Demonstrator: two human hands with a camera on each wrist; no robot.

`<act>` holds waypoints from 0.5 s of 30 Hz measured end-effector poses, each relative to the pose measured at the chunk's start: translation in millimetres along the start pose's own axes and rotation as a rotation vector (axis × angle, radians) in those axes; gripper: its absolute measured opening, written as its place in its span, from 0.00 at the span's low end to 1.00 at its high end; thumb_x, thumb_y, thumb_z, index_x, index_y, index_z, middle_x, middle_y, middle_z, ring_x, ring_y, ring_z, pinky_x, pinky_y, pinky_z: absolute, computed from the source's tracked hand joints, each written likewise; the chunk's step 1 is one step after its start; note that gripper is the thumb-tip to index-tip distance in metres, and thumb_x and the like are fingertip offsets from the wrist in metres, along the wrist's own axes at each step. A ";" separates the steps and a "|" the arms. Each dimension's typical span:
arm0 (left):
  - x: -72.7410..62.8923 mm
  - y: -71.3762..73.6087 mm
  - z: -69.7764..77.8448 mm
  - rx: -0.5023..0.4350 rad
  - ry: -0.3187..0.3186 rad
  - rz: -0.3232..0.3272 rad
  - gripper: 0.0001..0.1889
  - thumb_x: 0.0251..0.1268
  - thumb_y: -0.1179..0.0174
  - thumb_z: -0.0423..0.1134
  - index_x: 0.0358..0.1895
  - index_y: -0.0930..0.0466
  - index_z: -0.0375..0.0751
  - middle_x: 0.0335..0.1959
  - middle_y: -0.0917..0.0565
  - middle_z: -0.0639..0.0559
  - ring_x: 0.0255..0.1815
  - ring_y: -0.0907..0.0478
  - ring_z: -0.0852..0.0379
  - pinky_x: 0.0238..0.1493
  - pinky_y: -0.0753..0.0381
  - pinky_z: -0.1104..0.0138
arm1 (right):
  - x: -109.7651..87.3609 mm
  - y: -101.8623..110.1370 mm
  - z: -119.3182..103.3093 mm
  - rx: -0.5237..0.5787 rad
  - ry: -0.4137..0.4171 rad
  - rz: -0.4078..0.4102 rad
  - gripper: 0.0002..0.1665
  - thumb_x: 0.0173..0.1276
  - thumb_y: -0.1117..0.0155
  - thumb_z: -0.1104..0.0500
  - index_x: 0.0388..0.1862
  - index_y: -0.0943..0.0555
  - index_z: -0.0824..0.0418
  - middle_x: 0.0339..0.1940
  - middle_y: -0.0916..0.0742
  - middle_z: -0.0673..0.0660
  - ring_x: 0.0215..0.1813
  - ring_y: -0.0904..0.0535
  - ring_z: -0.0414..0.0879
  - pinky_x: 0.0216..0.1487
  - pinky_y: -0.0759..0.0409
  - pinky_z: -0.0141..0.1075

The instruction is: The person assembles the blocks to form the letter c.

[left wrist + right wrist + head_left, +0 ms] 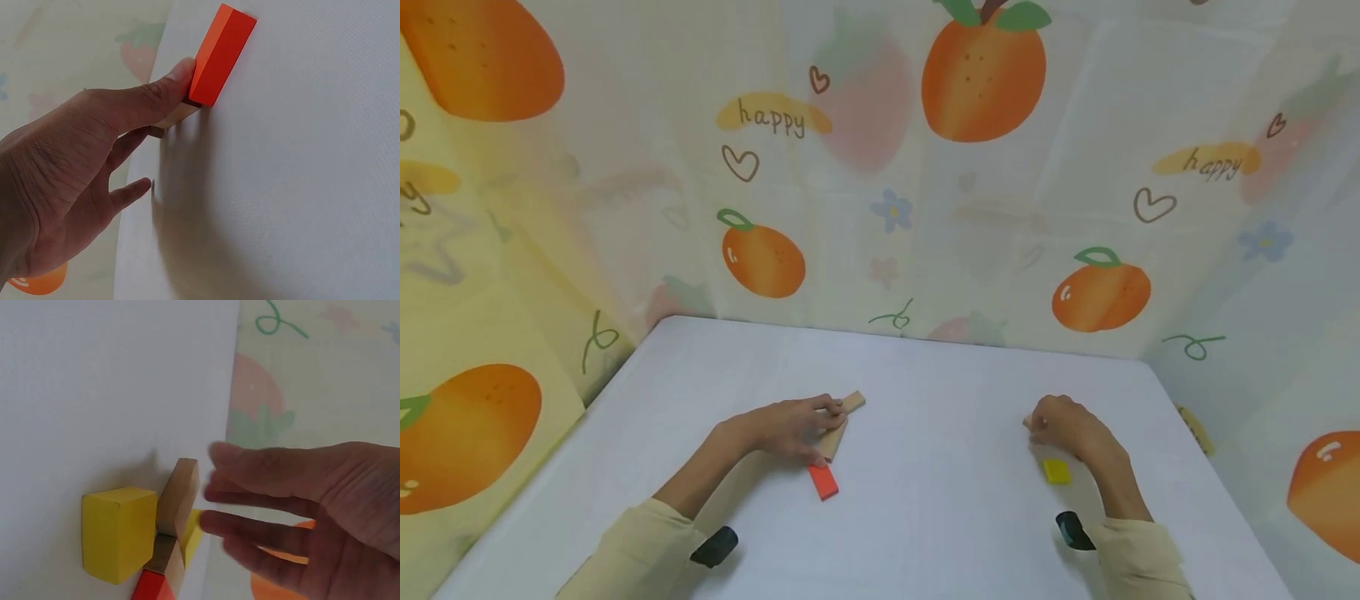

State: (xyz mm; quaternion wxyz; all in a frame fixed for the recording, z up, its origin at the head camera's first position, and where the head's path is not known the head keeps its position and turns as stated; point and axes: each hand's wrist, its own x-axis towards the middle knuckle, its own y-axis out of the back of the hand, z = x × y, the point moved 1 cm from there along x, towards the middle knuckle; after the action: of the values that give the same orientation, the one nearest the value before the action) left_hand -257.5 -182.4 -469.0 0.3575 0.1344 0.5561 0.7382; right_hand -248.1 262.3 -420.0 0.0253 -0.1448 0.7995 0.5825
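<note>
My left hand (pixel 782 429) pinches a flat wooden block (pixel 832 442) between thumb and fingers, the fingers mostly hidden behind it in the left wrist view. A red block (pixel 224 56) lies against the near end of this block, beside the thumb tip. Another wooden piece (pixel 853 402) extends past the fingertips. To the right, my right hand (pixel 1063 427) hovers with extended fingers beside a wooden block (pixel 179 499), a small gap between them. Around that block are a yellow block (pixel 119 536), a second wooden block (pixel 164 555), a red block (pixel 153 586) and another yellow piece (pixel 192 537).
The blocks stand in two groups on a white table (pixel 925 517). A fruit-printed cloth (pixel 865 208) hangs behind the table and along its sides. Dark wrist devices (pixel 715 547) sit below both forearms, near the tabletop.
</note>
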 end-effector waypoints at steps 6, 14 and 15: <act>0.6 -1.6 -0.9 -0.042 0.018 0.000 0.39 0.65 0.28 0.54 0.77 0.30 0.47 0.77 0.30 0.51 0.80 0.32 0.45 0.75 0.23 0.50 | 1.8 -0.7 -2.2 -0.022 0.009 0.077 0.14 0.73 0.33 0.60 0.52 0.16 0.69 0.52 0.13 0.68 0.48 0.19 0.58 0.57 0.16 0.60; 0.8 -3.9 -2.5 -0.048 0.028 0.000 0.40 0.64 0.27 0.54 0.77 0.30 0.47 0.78 0.30 0.51 0.81 0.33 0.44 0.74 0.23 0.49 | 14.2 -13.4 1.3 -0.092 -0.004 0.042 0.14 0.73 0.34 0.64 0.54 0.18 0.69 0.51 0.12 0.69 0.42 0.20 0.54 0.51 0.13 0.55; 1.1 -3.7 -2.7 -0.046 0.031 -0.002 0.40 0.64 0.27 0.55 0.77 0.30 0.47 0.79 0.30 0.51 0.81 0.33 0.44 0.75 0.23 0.49 | 14.6 -13.7 1.3 -0.093 -0.005 0.044 0.13 0.73 0.34 0.64 0.53 0.18 0.69 0.50 0.12 0.69 0.41 0.20 0.54 0.49 0.13 0.54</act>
State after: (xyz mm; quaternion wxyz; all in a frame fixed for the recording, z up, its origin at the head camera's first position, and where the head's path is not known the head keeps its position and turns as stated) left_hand -258.5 -183.2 -473.5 0.3526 0.1140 0.5445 0.7525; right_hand -258.7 256.7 -436.2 0.0078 -0.1267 0.7744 0.6198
